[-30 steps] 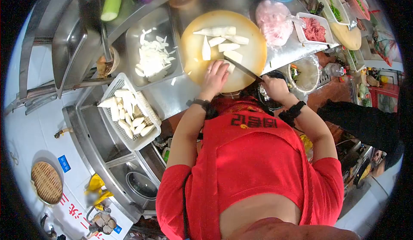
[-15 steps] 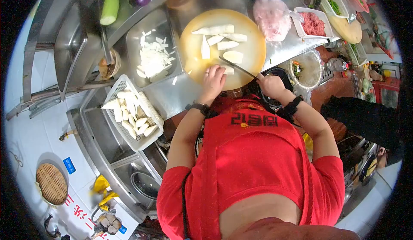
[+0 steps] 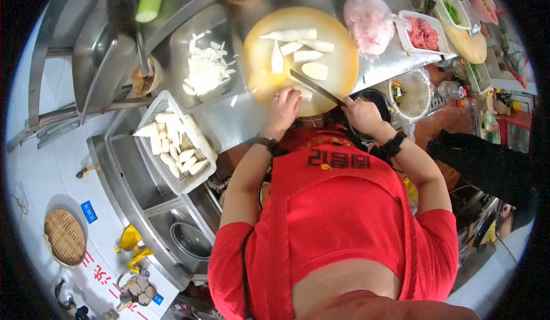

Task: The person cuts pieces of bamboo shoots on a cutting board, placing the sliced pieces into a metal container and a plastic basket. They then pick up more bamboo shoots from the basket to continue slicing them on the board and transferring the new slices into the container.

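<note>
On the round cutting board (image 3: 344, 68) lie several pale, peeled vegetable pieces (image 3: 290, 34). My left hand (image 3: 285, 109) rests at the board's near edge, fingers curled on a pale piece (image 3: 304, 93). The knife (image 3: 317, 87) is in my right hand (image 3: 362, 114), its handle wrapped by my fingers and its blade angled up and left over the board, beside that piece. Left of the board, a metal tray (image 3: 179, 42) holds white slices (image 3: 207, 71). Further left and nearer, a white basket (image 3: 207, 158) holds more pale pieces (image 3: 172, 142).
A pink bag (image 3: 368, 23) and a white tray (image 3: 405, 40) of minced meat (image 3: 423, 33) are beyond the board to the right. A green vegetable (image 3: 150, 0) lies at the top left. Sinks (image 3: 189, 237) are at the lower left. A clear-lined bowl (image 3: 410, 93) stands right.
The whole view has shifted slightly. My left fingers remain on the piece, and the knife has moved slightly, its blade still beside that piece.
</note>
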`<state>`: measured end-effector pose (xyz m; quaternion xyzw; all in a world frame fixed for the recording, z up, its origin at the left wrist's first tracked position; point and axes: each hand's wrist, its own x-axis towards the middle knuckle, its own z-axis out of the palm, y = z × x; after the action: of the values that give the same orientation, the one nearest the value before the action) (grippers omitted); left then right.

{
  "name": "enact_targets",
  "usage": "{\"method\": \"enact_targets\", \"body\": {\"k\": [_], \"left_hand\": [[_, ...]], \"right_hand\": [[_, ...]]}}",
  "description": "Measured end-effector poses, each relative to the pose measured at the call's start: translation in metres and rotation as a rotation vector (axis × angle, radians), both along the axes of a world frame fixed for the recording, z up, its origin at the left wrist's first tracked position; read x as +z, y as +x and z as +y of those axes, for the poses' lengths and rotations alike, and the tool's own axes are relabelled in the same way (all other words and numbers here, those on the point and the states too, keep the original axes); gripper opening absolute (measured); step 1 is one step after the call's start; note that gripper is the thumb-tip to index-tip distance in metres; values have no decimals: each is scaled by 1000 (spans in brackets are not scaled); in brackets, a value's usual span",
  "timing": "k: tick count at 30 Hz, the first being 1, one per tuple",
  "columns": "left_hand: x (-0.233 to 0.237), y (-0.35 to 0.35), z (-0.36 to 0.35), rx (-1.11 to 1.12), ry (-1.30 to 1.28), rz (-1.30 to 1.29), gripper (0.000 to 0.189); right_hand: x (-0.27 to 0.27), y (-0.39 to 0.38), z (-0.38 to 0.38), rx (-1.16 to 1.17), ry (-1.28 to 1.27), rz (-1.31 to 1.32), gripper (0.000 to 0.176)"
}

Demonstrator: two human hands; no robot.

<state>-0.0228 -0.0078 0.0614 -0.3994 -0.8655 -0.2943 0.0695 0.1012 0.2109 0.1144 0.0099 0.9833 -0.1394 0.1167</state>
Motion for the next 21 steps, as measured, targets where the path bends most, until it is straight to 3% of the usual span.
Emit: {"method": "enact_targets", "body": {"k": [4, 9, 13, 21], "left_hand": [[-5, -1, 1, 5, 22, 32, 18], [-12, -2, 0, -24, 65, 8, 20], [-10, -3, 1, -25, 82, 1, 20], [-10, -1, 2, 6, 80, 8, 19]], "right_hand": [[-13, -5, -5, -17, 22, -69, 21], [9, -7, -3, 7, 11, -14, 18], [-15, -8, -9, 20, 62, -47, 18], [1, -7, -8, 19, 21, -36, 17]]}}
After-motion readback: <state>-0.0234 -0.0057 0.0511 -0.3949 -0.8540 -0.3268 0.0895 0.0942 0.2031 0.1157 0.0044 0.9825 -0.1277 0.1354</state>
